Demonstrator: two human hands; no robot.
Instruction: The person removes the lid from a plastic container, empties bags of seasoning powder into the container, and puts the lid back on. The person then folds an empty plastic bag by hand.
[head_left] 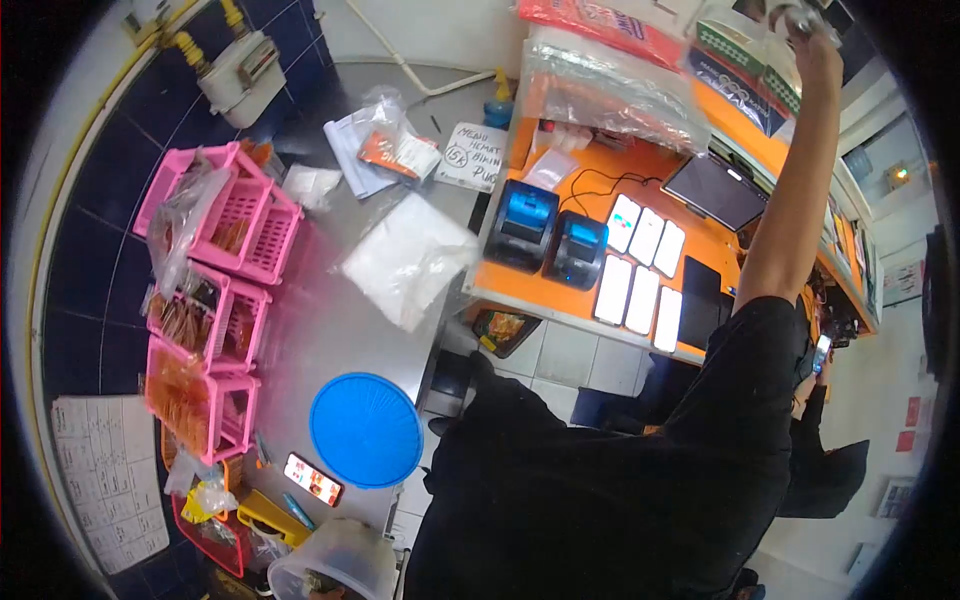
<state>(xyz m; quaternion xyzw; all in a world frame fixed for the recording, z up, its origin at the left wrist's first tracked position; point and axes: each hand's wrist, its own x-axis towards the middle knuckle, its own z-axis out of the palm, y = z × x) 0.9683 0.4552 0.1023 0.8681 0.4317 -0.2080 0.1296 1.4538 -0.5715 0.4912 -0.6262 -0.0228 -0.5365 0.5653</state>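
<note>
My right arm, in a black sleeve, reaches up to the top right. There my right hand (803,22) is closed on something shiny or see-through that I cannot make out. Beside and below it on the upper shelf lie plastic-wrapped green and dark packs (742,75), a red pack (605,25) and clear plastic bags (610,95). My left hand is not to be seen. Under the shelf, the orange counter (590,185) holds several lit phones (640,300), two black and blue printers (522,222) and a dark tablet (715,190).
A metal table at the left bears pink baskets (225,235), white plastic sheets (410,260), a blue round lid (366,430), a lit phone (313,480) and a handwritten sign (472,157). A clear tub (340,560) stands below. Another person in black (825,465) is at the right.
</note>
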